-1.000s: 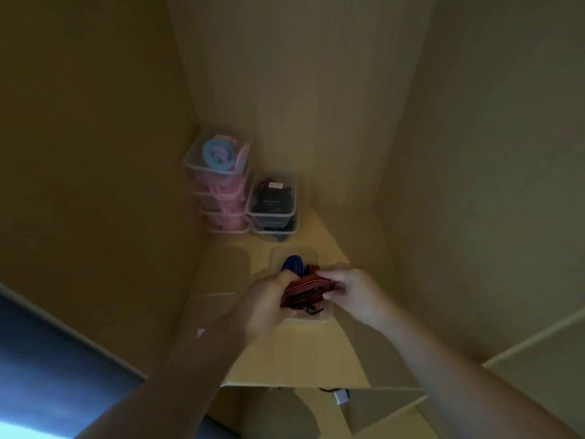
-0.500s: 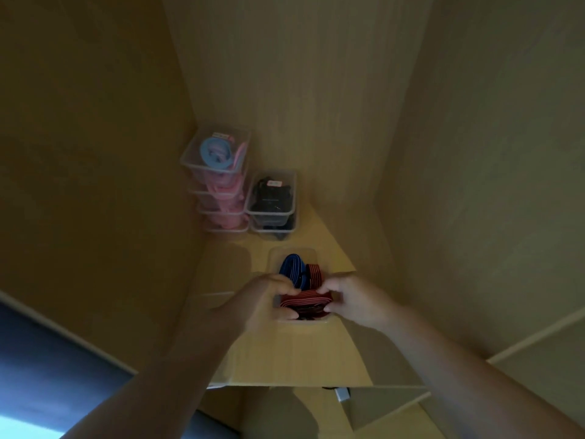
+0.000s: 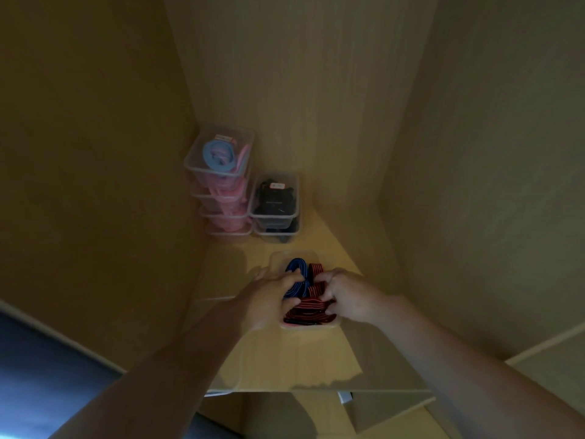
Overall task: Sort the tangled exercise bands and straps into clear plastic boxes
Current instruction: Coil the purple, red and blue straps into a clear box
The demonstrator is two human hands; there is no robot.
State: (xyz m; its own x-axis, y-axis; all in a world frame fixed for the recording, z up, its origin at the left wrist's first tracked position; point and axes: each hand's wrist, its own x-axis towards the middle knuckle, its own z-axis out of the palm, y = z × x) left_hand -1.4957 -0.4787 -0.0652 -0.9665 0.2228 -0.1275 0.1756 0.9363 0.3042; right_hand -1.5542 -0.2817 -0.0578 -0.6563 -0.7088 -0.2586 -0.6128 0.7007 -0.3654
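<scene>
The left hand (image 3: 271,300) and right hand (image 3: 348,298) pinch the red strap (image 3: 308,308) lying beside the blue band (image 3: 297,274) in the near box (image 3: 311,326), apparently tucking it down so it fits.

Dim yellowish light is filling the cupboard (image 3: 316,90), a cold blue glow is showing at eight o'clock, soft shadows are lying on the shelf (image 3: 300,359), the clear boxes (image 3: 218,173) at ten o'clock are glinting faintly, and the wide lens is bending the edges.
</scene>
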